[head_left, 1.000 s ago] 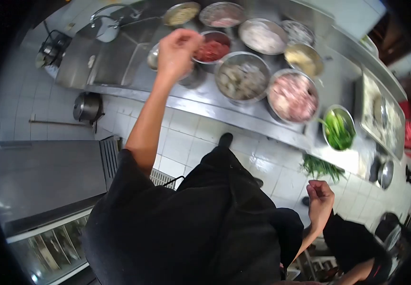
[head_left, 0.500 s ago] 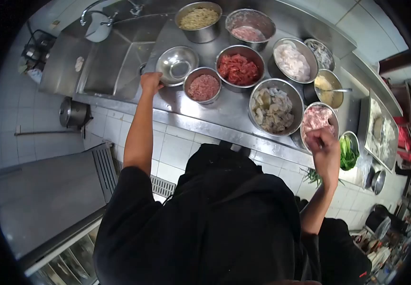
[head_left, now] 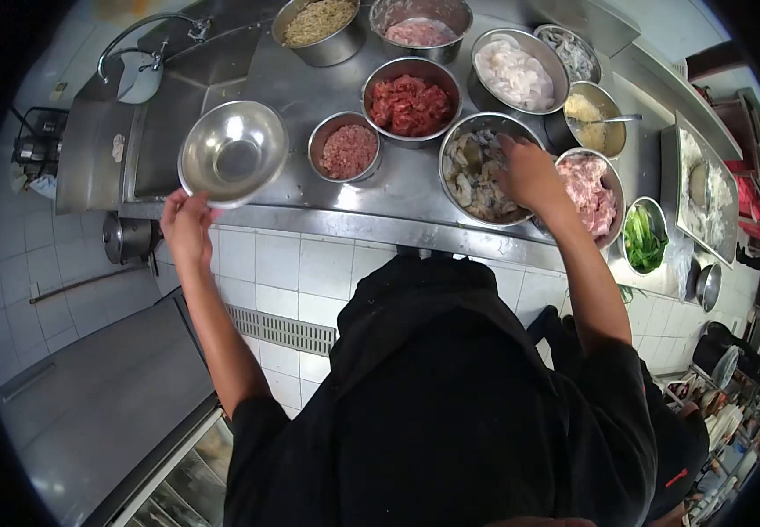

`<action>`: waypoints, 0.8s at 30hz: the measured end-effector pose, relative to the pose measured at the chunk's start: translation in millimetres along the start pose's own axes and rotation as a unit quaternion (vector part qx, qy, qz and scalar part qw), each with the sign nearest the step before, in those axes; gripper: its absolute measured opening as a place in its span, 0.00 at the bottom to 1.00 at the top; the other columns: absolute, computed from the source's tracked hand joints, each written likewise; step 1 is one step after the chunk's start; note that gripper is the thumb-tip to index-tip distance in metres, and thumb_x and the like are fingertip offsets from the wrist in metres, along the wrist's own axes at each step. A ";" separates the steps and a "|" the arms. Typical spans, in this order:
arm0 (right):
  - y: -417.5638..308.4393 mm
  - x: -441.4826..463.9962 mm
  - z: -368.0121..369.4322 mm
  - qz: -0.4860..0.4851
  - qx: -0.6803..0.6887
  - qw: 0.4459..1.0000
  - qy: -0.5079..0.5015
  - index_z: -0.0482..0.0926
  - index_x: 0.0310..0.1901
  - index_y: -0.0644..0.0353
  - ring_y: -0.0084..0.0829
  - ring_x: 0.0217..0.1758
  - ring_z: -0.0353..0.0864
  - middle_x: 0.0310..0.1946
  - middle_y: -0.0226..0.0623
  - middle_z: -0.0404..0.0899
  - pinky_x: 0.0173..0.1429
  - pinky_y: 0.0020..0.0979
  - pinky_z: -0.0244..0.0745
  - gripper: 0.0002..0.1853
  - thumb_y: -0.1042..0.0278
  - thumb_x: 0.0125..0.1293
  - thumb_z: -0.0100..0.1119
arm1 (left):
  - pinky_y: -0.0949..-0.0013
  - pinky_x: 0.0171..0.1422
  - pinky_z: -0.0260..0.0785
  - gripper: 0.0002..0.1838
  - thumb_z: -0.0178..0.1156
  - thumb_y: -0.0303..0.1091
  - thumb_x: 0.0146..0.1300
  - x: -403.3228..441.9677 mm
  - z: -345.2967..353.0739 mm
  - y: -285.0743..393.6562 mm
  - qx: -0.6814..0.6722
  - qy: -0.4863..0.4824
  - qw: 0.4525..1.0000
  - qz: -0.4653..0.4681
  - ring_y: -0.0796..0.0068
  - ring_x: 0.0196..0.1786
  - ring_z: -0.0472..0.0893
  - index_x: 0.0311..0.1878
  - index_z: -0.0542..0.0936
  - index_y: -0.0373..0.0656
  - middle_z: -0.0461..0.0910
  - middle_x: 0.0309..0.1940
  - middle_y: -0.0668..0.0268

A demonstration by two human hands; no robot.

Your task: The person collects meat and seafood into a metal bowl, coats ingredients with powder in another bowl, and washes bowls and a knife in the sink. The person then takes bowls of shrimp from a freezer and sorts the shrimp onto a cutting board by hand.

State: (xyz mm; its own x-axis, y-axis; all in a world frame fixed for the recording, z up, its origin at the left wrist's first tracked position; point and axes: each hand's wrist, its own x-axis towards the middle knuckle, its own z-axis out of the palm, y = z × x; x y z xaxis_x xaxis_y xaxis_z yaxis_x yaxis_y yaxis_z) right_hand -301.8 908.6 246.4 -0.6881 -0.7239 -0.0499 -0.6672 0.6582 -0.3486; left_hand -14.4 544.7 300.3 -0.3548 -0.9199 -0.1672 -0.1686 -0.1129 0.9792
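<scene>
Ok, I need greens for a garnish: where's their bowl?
In the head view, the bowl of greens is on the right, beside the chunky pink meat, near the white-dusted tray.

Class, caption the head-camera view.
Left hand holding an empty, round silver metal bowl, right hand in a round steel bowl of grey shrimp.

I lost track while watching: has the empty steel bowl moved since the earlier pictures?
Yes: the empty steel bowl, its rim in the left hand, has moved left, from beside the sink to partly over it.
</scene>
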 end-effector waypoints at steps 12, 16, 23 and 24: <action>9.8 11.2 15.1 -0.117 -0.014 0.990 -0.070 0.82 0.34 0.60 0.46 0.39 0.80 0.36 0.50 0.79 0.47 0.41 0.75 0.12 0.74 0.44 0.56 | 0.72 0.31 0.81 0.07 0.55 0.18 0.55 -172.8 52.0 -43.2 -0.045 -0.098 0.977 -0.185 0.72 0.31 0.80 0.37 0.70 0.37 0.76 0.36 0.59; 26.0 16.1 47.2 -0.138 -0.031 0.979 -0.145 0.82 0.34 0.58 0.48 0.40 0.79 0.36 0.49 0.79 0.49 0.43 0.73 0.12 0.72 0.45 0.56 | 0.73 0.30 0.81 0.09 0.56 0.18 0.54 -188.1 67.5 -72.4 -0.029 -0.115 0.977 -0.178 0.72 0.31 0.79 0.36 0.68 0.37 0.72 0.37 0.61; -12.7 -13.2 -28.7 -0.063 0.102 0.989 -0.091 0.80 0.34 0.62 0.35 0.29 0.78 0.25 0.42 0.79 0.37 0.35 0.72 0.09 0.75 0.49 0.58 | 0.72 0.30 0.80 0.10 0.56 0.18 0.55 -189.9 84.4 -89.8 -0.056 -0.204 0.966 -0.152 0.71 0.31 0.80 0.36 0.66 0.36 0.69 0.41 0.59; -27.6 -20.6 -39.9 -0.029 0.182 0.979 -0.085 0.80 0.36 0.63 0.28 0.27 0.78 0.24 0.38 0.79 0.35 0.31 0.72 0.09 0.76 0.50 0.59 | 0.72 0.30 0.80 0.10 0.56 0.18 0.55 -189.3 86.6 -91.7 -0.058 -0.209 0.965 -0.149 0.71 0.31 0.80 0.36 0.66 0.36 0.69 0.41 0.59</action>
State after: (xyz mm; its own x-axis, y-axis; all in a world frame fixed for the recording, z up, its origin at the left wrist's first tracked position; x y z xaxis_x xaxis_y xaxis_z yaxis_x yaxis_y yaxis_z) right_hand -280.6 913.6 294.3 -0.5733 -0.8025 -0.1651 -0.5364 0.5200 -0.6647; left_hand -11.4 761.7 232.2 -0.6512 -0.6109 -0.4504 -0.2244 -0.4119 0.8832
